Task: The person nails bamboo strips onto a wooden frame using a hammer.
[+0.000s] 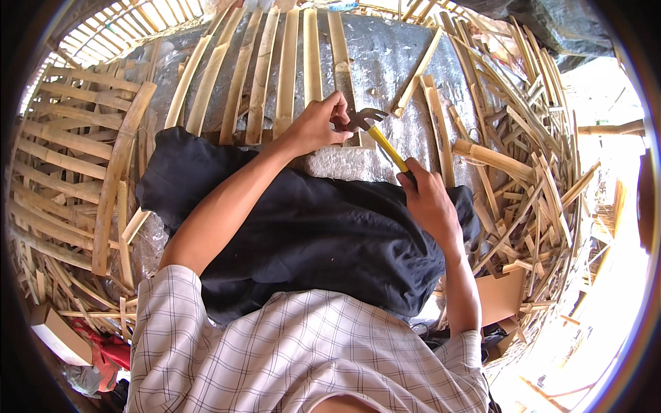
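Note:
My right hand (428,199) grips the yellow handle of a claw hammer (377,135), whose metal head lies beside my left fingers. My left hand (318,124) pinches something small at the near end of a bamboo slat (342,69), right at the hammer head; what it pinches is too small to tell. Several split bamboo slats (261,76) lie side by side on a grey sheet (385,62) ahead of me. A dark cloth (310,234) covers my lap under both forearms.
A woven bamboo frame (69,158) curves round on the left. A heap of loose bamboo strips and offcuts (530,172) piles up on the right. A cardboard piece (501,294) lies at lower right, a small box (58,334) at lower left.

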`<move>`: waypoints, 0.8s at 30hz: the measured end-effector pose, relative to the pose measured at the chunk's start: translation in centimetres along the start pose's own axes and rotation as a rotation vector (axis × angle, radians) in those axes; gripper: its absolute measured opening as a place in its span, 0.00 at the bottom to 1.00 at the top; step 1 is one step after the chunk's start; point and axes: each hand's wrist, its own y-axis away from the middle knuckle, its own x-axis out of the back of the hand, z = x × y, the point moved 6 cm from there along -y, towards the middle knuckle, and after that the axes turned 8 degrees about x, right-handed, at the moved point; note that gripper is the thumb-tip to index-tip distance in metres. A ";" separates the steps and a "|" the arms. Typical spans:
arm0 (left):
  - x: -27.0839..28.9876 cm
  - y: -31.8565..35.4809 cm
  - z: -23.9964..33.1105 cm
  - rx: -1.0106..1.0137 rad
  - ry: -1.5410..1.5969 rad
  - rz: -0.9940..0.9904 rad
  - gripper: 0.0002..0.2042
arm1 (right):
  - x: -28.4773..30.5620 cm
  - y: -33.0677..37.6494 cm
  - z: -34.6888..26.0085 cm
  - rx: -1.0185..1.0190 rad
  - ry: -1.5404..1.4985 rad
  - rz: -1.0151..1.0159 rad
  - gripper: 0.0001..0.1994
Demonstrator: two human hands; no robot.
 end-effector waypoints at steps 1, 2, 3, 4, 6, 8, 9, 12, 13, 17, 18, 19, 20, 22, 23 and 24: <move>0.0 0.0 -0.1 -0.003 -0.009 0.000 0.22 | 0.5 0.1 0.0 -0.039 0.002 0.024 0.09; 0.0 0.0 0.0 0.008 0.013 -0.010 0.21 | 0.5 0.0 -0.2 -0.075 -0.049 0.010 0.09; 0.0 0.0 0.1 0.020 0.036 -0.020 0.21 | 0.3 -0.2 -0.2 -0.110 -0.100 -0.004 0.09; 0.0 0.0 0.2 0.031 0.059 -0.029 0.21 | 0.1 -0.2 -0.1 -0.146 -0.151 -0.019 0.09; 0.0 0.0 0.0 0.048 0.084 -0.038 0.21 | -0.8 0.2 0.1 -0.170 -0.086 -0.056 0.10; 0.0 0.0 0.1 0.053 0.066 -0.039 0.21 | -1.3 0.6 0.0 -0.248 0.032 -0.191 0.10; 0.0 0.0 0.2 0.051 0.037 -0.035 0.21 | -1.4 0.6 0.3 -0.205 0.011 -0.203 0.11; 0.3 -0.4 0.2 0.077 -0.018 -0.075 0.20 | -0.8 0.6 0.1 -0.235 0.042 -0.251 0.11; 0.5 -0.7 0.1 0.092 -0.031 -0.097 0.20 | -0.7 0.5 0.0 -0.207 0.032 -0.234 0.11; 1.5 -1.4 0.5 0.086 -0.041 -0.160 0.12 | -0.8 0.8 -0.1 -0.169 0.008 -0.175 0.11; 1.9 -1.6 1.0 -0.041 -0.193 -0.072 0.11 | -0.8 0.9 0.1 -0.176 0.007 -0.161 0.11; 2.2 -1.5 1.5 -0.170 -0.344 0.016 0.11 | -0.8 1.0 0.3 -0.167 0.009 -0.151 0.12; 2.3 -1.4 1.7 -0.298 -0.494 0.109 0.12 | -0.7 1.0 0.6 -0.156 0.012 -0.142 0.12; 1.6 -1.6 -0.4 -0.212 -0.702 0.063 0.18 | -0.4 0.7 0.5 -0.151 0.007 -0.133 0.12; 1.0 -1.1 -0.6 -0.190 -0.787 0.051 0.18 | 0.2 0.4 0.2 -0.160 -0.001 -0.134 0.12; 0.7 -0.8 -0.8 -0.167 -0.873 0.039 0.19 | 0.5 0.2 0.1 -0.168 -0.010 -0.135 0.13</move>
